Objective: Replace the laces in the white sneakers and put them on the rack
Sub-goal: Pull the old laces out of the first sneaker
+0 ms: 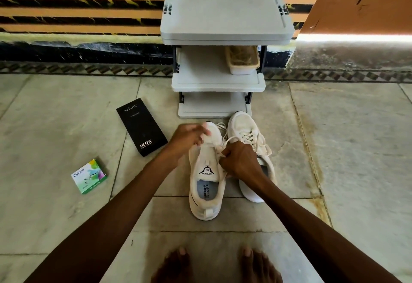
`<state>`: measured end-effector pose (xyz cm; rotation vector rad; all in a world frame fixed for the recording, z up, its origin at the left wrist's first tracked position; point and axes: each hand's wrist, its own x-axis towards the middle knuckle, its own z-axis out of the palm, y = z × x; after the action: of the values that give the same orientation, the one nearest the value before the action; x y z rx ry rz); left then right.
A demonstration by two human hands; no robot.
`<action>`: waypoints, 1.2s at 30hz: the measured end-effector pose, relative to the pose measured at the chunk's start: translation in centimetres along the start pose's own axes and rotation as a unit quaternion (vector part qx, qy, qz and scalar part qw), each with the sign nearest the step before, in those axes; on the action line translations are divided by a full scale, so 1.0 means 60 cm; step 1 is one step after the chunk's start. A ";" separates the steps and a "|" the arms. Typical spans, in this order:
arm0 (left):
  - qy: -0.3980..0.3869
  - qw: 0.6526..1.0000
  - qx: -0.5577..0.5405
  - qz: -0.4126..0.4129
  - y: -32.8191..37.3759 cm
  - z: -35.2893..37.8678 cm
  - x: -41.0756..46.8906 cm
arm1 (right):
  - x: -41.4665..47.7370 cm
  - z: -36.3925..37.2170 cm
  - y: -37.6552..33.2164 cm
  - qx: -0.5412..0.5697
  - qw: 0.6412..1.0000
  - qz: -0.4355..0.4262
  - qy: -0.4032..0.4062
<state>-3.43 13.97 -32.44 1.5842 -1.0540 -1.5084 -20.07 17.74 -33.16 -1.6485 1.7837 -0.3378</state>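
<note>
Two white sneakers stand side by side on the stone floor just in front of the grey shoe rack (218, 82). The left sneaker (206, 184) shows a "SPEED" tongue label and its open heel faces me. My left hand (188, 139) grips that sneaker's toe end. My right hand (239, 160) is curled tight on a white lace (227, 141) at the sneaker's right eyelets. The right sneaker (247, 131) is laced, and my right wrist covers its heel part.
A black "vivo" box (141, 126) lies on the floor left of the sneakers. A small green and white box (89, 176) lies further left. A cream tray (242, 61) sits on the rack's middle shelf. My bare feet (214, 265) are at the bottom edge.
</note>
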 end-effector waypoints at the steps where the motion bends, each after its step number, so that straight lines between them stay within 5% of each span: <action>1: 0.042 0.984 -0.163 -0.052 0.004 -0.008 0.006 | 0.001 0.000 0.003 0.003 1.000 0.004 0.001; 3: 0.098 0.925 -0.346 -0.126 0.009 -0.024 0.015 | 0.002 0.000 0.007 0.016 1.000 0.013 -0.003; 4: 0.101 0.934 -0.315 -0.132 0.010 -0.028 0.014 | 0.003 0.001 0.007 0.023 1.000 0.015 -0.008; 6: 0.030 0.994 -0.040 -0.095 0.017 -0.029 -0.006 | 0.003 0.002 0.004 0.029 0.999 0.017 -0.015; 8: -0.085 0.954 0.282 -0.049 0.025 -0.018 -0.029 | 0.003 0.001 0.002 0.025 1.000 0.011 -0.012; 10: -0.080 0.931 0.352 0.042 0.034 -0.007 -0.039 | 0.002 0.001 0.001 0.024 1.000 0.006 -0.008; 13: 0.070 0.988 -0.015 0.139 0.057 -0.015 -0.045 | 0.003 0.004 0.004 0.032 0.999 0.011 -0.007; 15: 0.060 0.943 -0.303 0.123 0.063 -0.045 -0.037 | 0.002 0.005 0.002 0.030 0.999 0.015 -0.008; 17: 0.022 0.939 -0.333 0.090 0.050 -0.058 -0.032 | 0.002 0.006 0.001 0.025 1.000 0.014 -0.012; 19: 0.029 0.992 -0.099 0.077 0.027 -0.050 -0.031 | 0.001 0.005 0.000 0.024 1.000 0.012 -0.016; 21: 0.027 0.980 0.158 0.116 0.001 -0.036 -0.024 | 0.000 0.005 0.000 0.023 1.000 0.009 -0.014; 23: -0.016 0.914 0.372 0.160 -0.015 -0.022 -0.018 | 0.000 0.006 -0.001 0.025 1.000 0.002 -0.008; 26: -0.042 0.769 0.612 0.180 -0.019 0.003 -0.014 | -0.001 0.009 -0.004 0.019 1.000 0.001 -0.003; 28: -0.025 0.747 0.637 0.188 -0.013 0.014 -0.010 | -0.002 0.009 -0.005 0.019 1.000 0.003 0.000; 31: 0.079 0.866 0.466 0.163 0.011 -0.001 -0.004 | -0.004 0.008 -0.004 0.015 1.000 0.008 -0.005; 33: 0.222 0.940 0.236 0.103 0.031 -0.033 -0.002 | -0.003 0.007 -0.004 0.008 1.000 0.008 -0.013; 34: 0.278 0.956 0.071 0.061 0.039 -0.054 -0.004 | -0.002 0.007 -0.004 0.007 1.000 0.008 -0.015; 36: 0.291 0.915 -0.279 -0.005 0.051 -0.092 -0.012 | -0.001 0.006 -0.005 0.008 1.000 0.007 -0.018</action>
<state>1.79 13.06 -28.92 1.4655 -0.2442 -1.0861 -19.60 17.85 -33.23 -1.6198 1.7614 -0.3134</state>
